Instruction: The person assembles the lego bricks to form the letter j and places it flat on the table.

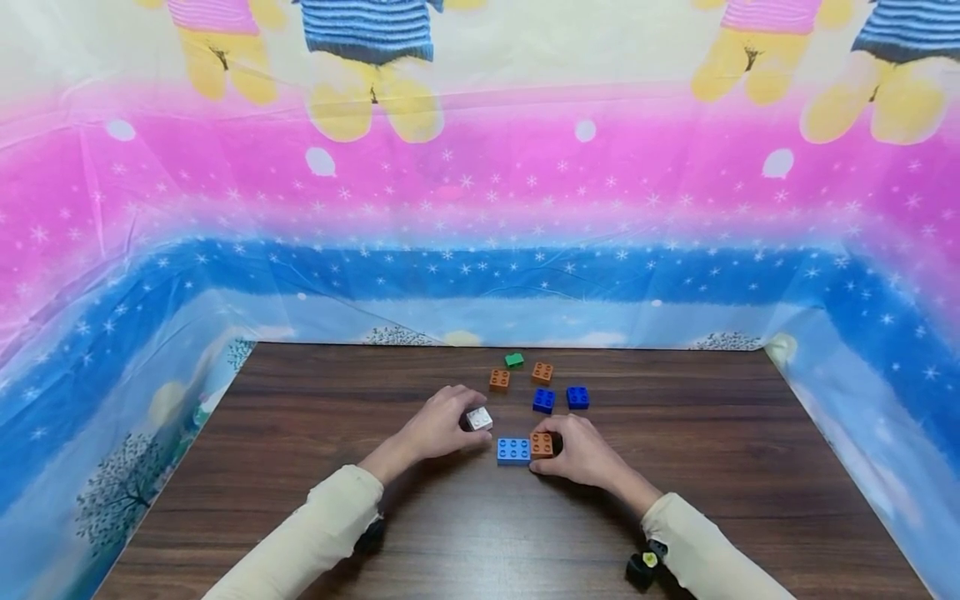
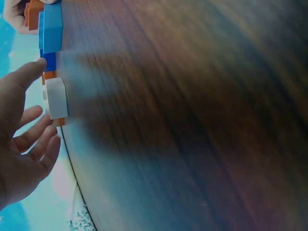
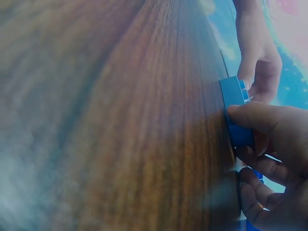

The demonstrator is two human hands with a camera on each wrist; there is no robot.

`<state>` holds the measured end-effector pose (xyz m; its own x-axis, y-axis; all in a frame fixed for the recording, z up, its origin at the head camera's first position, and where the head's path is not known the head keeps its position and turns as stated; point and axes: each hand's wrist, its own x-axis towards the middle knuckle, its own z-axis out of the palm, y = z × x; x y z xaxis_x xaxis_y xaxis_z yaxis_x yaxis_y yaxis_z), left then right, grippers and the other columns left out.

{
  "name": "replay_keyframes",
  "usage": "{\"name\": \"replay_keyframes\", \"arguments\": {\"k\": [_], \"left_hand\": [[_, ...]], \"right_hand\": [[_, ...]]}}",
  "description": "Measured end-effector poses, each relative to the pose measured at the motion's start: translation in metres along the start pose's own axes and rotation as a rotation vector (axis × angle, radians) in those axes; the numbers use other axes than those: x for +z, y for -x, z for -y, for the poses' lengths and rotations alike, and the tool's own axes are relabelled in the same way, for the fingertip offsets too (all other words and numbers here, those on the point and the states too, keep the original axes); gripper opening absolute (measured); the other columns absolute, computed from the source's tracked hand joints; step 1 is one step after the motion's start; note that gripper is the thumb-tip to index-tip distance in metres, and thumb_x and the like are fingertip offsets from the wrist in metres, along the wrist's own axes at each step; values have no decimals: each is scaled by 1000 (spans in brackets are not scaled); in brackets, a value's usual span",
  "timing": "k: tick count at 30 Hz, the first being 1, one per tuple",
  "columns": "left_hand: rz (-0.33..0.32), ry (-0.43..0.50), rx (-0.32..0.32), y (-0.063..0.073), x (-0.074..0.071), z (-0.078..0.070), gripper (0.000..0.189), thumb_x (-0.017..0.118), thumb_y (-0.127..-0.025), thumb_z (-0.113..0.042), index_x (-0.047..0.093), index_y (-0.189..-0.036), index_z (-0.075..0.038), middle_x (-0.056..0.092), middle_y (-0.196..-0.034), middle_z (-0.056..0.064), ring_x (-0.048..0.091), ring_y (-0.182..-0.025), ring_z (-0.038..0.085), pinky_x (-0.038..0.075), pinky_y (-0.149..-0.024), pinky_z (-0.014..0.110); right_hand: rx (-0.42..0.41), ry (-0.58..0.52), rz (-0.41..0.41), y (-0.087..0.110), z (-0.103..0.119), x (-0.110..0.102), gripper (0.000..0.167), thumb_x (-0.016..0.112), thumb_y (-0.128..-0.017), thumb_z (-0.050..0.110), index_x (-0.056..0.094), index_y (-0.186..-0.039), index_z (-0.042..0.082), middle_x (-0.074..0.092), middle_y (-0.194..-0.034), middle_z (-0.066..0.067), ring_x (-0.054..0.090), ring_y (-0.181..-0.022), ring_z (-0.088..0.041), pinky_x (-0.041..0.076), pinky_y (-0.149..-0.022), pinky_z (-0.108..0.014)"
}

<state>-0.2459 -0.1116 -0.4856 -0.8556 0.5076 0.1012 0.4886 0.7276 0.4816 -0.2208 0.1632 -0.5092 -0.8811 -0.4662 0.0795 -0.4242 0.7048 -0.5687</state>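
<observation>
My left hand [image 1: 441, 422] is around a white brick [image 1: 479, 418] with studs on top. In the left wrist view, thumb and fingers [image 2: 40, 139] are spread apart on either side of the white brick [image 2: 57, 98], which stands on the wood. My right hand [image 1: 582, 452] pinches an orange brick [image 1: 541, 444] between thumb and fingers. Against that brick's left side is a longer light blue brick [image 1: 513, 451]. In the right wrist view my right thumb lies along the light blue brick [image 3: 237, 126]; the orange one is hidden there.
Behind the hands are two dark blue bricks [image 1: 543, 400], two more orange bricks [image 1: 499, 380] and a small green brick [image 1: 513, 360]. They all stand on a dark wooden table [image 1: 300, 417]. A printed cloth [image 1: 480, 275] hangs along its back and sides.
</observation>
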Motion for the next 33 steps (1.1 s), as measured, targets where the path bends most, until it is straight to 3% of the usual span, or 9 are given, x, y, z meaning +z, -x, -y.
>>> {"name": "replay_keyframes", "arguments": {"k": [11, 22, 33], "left_hand": [[-8, -83, -31, -5, 6, 3, 56, 80, -88, -43, 66, -130, -8, 67, -123, 9, 61, -114, 29, 47, -100, 49], [-19, -168, -27, -7, 8, 5, 43, 79, -90, -37, 71, -122, -9, 69, -111, 7, 60, -97, 22, 49, -83, 40], [-25, -108, 10, -3, 2, 4, 42, 76, -93, -35, 71, -127, -11, 72, -115, 5, 62, -101, 21, 51, -82, 39]], "right_hand": [[14, -1, 11, 0, -1, 0, 39, 89, -79, 32, 74, -111, 15, 65, -88, 11, 58, -84, -8, 49, -73, -33], [9, -3, 16, -1, 1, -1, 39, 89, -79, 31, 73, -111, 14, 65, -86, 12, 57, -86, -10, 48, -75, -36], [21, 7, 18, -2, 0, 0, 40, 89, -79, 32, 73, -111, 14, 67, -92, 10, 57, -86, -9, 48, -73, -35]]}}
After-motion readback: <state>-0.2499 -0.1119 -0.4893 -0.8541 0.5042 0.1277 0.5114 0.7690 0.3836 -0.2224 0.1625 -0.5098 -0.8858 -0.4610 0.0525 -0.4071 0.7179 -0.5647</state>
